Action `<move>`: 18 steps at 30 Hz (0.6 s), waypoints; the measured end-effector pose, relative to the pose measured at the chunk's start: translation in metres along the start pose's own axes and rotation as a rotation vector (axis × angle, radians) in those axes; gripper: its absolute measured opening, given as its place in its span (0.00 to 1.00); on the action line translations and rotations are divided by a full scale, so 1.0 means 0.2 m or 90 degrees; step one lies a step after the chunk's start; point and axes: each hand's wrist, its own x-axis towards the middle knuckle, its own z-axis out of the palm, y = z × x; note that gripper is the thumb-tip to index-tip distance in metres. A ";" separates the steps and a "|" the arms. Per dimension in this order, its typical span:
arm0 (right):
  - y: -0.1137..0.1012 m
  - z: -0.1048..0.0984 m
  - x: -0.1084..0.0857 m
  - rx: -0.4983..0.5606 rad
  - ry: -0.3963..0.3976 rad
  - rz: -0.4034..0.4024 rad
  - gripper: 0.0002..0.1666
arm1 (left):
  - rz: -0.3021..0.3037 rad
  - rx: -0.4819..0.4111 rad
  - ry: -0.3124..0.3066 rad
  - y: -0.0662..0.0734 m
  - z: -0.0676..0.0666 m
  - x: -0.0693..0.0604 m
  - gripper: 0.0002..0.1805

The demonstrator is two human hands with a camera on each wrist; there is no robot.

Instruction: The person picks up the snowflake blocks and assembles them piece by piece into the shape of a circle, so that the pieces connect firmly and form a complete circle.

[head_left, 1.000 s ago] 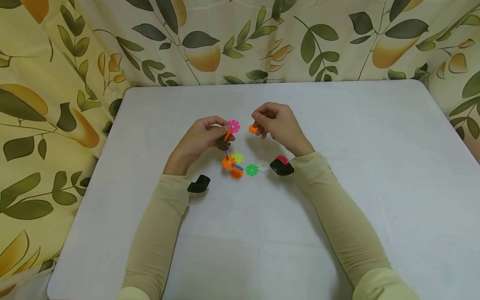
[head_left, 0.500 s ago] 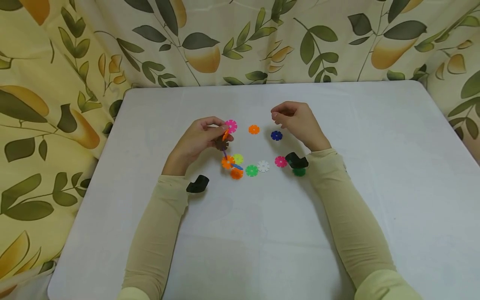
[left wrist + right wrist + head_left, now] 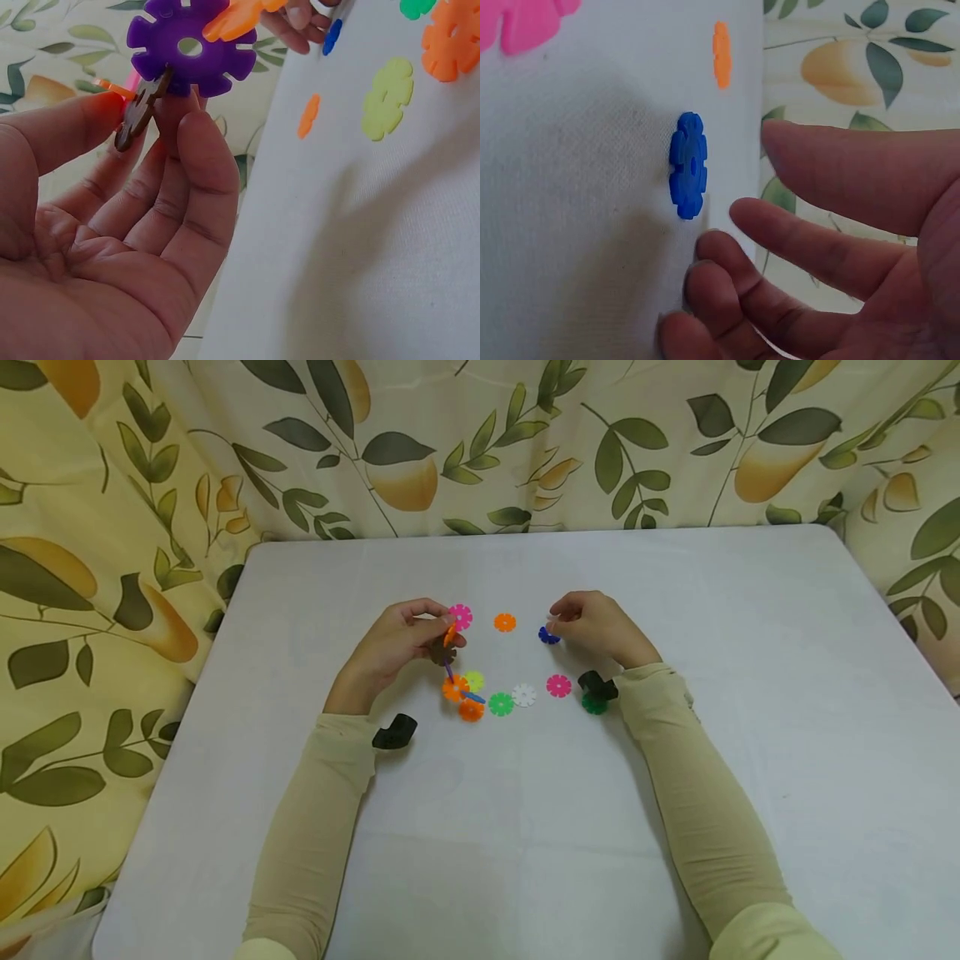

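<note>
My left hand (image 3: pixel 393 643) pinches a chain of slotted flower-shaped plastic discs between thumb and fingers. Its brown disc (image 3: pixel 139 116) sits at the fingertips, joined to a purple disc (image 3: pixel 187 46). A pink disc (image 3: pixel 460 617) stands up at the chain's far end. Lower down, an orange disc (image 3: pixel 454 687) and a blue one hang from it. My right hand (image 3: pixel 603 628) is just above a loose dark blue disc (image 3: pixel 688 166) lying flat on the table. Thumb and index finger are apart with nothing between them. The other fingertips are close to the cloth.
Loose discs lie on the white table (image 3: pixel 450 860): orange (image 3: pixel 505 622), yellow (image 3: pixel 473 681), green (image 3: pixel 502 704), white (image 3: pixel 524 695), pink (image 3: pixel 558 686) and dark green (image 3: pixel 595 703). A leaf-patterned curtain (image 3: pixel 480 443) borders the table. Black wrist cameras (image 3: pixel 395 732) sit on both wrists.
My right hand let go of the loose orange disc, leaving it on the table, moved right, then came down toward the dark blue disc. The left hand keeps its hold on the chain.
</note>
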 end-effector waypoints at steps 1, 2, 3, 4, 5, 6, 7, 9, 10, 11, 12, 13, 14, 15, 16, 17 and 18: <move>0.00 0.00 0.00 -0.002 -0.005 0.000 0.22 | 0.000 -0.001 -0.001 0.00 0.00 0.00 0.06; 0.01 0.00 0.00 -0.002 -0.010 0.000 0.22 | 0.001 -0.001 -0.003 0.00 0.00 0.00 0.06; 0.01 0.01 0.01 -0.006 -0.013 -0.001 0.22 | 0.003 -0.001 -0.005 0.00 0.00 0.00 0.06; 0.01 0.01 0.01 -0.010 -0.015 -0.003 0.22 | 0.004 -0.001 -0.007 0.00 0.00 0.00 0.06; 0.02 0.01 0.01 -0.014 -0.017 -0.004 0.21 | 0.005 -0.002 -0.008 0.00 0.00 0.00 0.06; 0.02 0.01 0.01 -0.018 -0.017 -0.008 0.21 | 0.006 -0.003 -0.010 0.00 0.00 0.01 0.06; 0.03 0.01 0.02 -0.022 -0.017 -0.011 0.21 | 0.008 -0.003 -0.010 0.00 0.00 0.01 0.06; 0.03 0.02 0.02 -0.029 -0.016 -0.022 0.20 | 0.009 -0.004 -0.008 0.00 0.00 0.01 0.06; 0.03 0.02 0.02 -0.032 -0.016 -0.027 0.20 | 0.009 -0.005 -0.007 0.00 0.00 0.01 0.06; 0.04 0.03 0.03 -0.034 -0.016 -0.030 0.20 | 0.009 -0.005 -0.007 0.00 0.00 0.01 0.06; 0.04 0.03 0.03 -0.038 -0.014 -0.033 0.19 | 0.010 -0.006 -0.007 0.00 0.00 0.01 0.06; 0.04 0.03 0.03 -0.039 -0.015 -0.035 0.19 | 0.010 -0.007 -0.009 -0.01 0.00 0.01 0.06; 0.03 0.04 0.03 -0.041 -0.015 -0.035 0.19 | 0.010 -0.007 -0.010 -0.01 0.00 0.01 0.06; 0.03 0.04 0.03 -0.041 -0.014 -0.032 0.18 | 0.010 -0.007 -0.011 -0.01 0.00 0.01 0.06; 0.03 0.04 0.03 -0.042 -0.014 -0.030 0.18 | 0.010 -0.007 -0.013 -0.01 0.00 0.01 0.06; 0.03 0.04 0.03 -0.043 -0.012 -0.027 0.17 | 0.010 -0.006 -0.014 -0.01 0.00 0.01 0.06; 0.04 0.04 0.03 -0.044 -0.010 -0.025 0.16 | 0.010 -0.005 -0.016 -0.02 0.01 0.01 0.06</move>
